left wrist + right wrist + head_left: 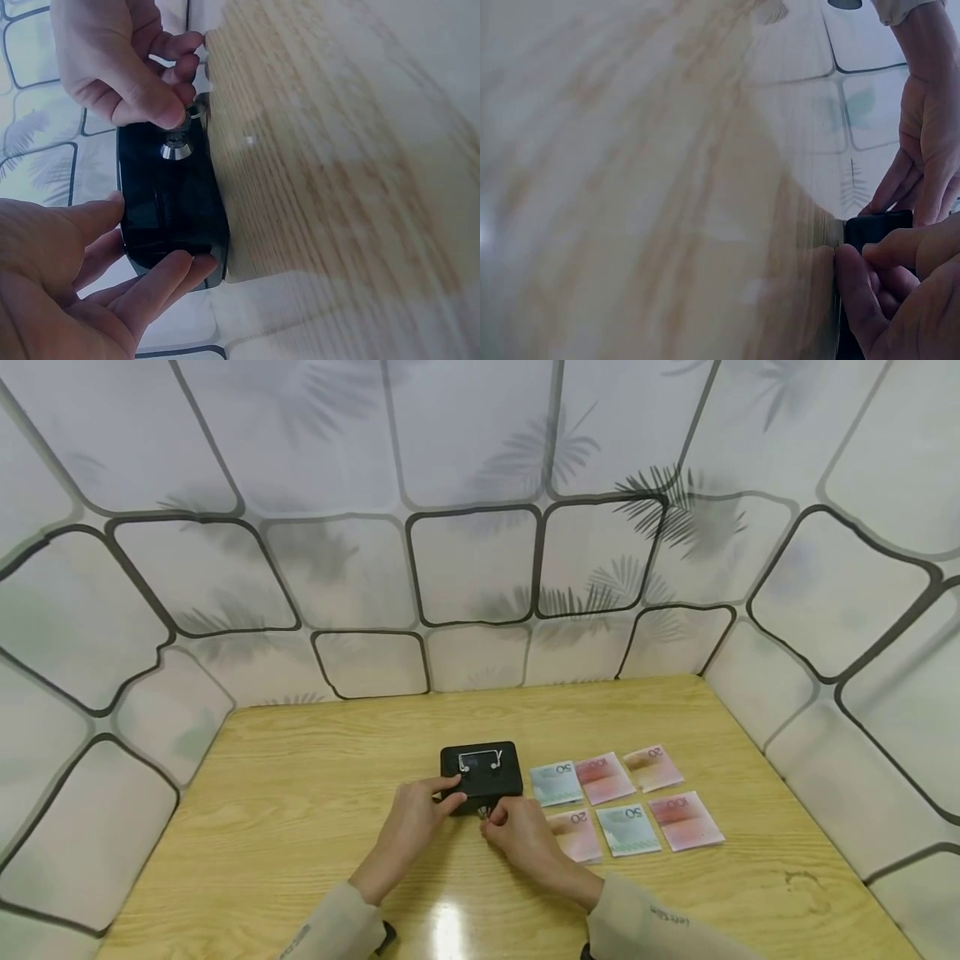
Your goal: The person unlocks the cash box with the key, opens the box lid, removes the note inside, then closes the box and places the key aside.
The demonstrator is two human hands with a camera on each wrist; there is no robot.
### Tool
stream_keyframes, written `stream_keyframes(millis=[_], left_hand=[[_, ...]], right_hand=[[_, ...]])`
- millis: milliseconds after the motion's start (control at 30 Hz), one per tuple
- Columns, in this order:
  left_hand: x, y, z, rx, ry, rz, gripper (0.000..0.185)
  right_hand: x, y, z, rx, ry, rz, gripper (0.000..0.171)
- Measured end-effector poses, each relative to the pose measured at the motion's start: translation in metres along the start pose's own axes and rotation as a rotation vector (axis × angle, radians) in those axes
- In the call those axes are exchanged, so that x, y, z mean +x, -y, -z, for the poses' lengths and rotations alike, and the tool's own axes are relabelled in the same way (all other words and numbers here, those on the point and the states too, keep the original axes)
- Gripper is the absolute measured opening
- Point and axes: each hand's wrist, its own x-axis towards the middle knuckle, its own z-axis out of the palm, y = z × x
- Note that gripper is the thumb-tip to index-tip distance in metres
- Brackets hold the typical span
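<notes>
A small black cash box (491,787) sits flat on the wooden table, with a wire handle (480,752) on its lid. My left hand (409,817) holds the box by its left end, with fingers and thumb around the front corner, also seen in the left wrist view. On the front face is a round silver lock (177,153) with a key (178,136) in it. My right hand (525,833) pinches the key between thumb and fingers. A metal ring (197,110) hangs by those fingers. The key is mostly hidden by the hand in the right wrist view.
Right of the box lie several banknotes in two rows, among them a green 50 (556,783), a red 100 (686,821) and a brownish 20 (654,768). My right hand is close beside the nearest 20 (581,837). A patterned wall (476,568) borders the table (300,793).
</notes>
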Motion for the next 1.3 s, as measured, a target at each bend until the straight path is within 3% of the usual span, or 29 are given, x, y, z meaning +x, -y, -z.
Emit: stream_keyframes(millis=[167,333,467,700,833,1033,1300], left_hand=[[0.001,0.000,0.000,0.012,0.000,0.015,0.034],[0.004,-0.001,0.000,0.014,0.002,0.028,0.035],[0.006,-0.001,0.000,0.025,0.001,0.014,0.034],[0.006,0.001,0.000,0.012,0.006,0.014,0.035],[0.006,0.002,0.000,0.002,0.005,0.022,0.035],[0.005,0.002,0.001,-0.019,0.017,0.050,0.036],[0.004,0.003,0.001,-0.023,0.012,0.033,0.036]], right_hand=[[-0.001,0.001,-0.002,-0.046,-0.010,0.003,0.027],[-0.007,0.004,-0.002,-0.012,0.052,-0.007,0.024],[-0.012,0.004,0.002,0.095,0.115,-0.039,0.020],[-0.024,0.006,0.015,0.386,0.335,-0.221,0.017],[-0.029,0.007,0.019,0.375,0.380,-0.261,0.019],[-0.030,0.008,0.021,0.306,0.385,-0.230,0.024],[-0.030,0.005,0.023,0.306,0.434,-0.219,0.028]])
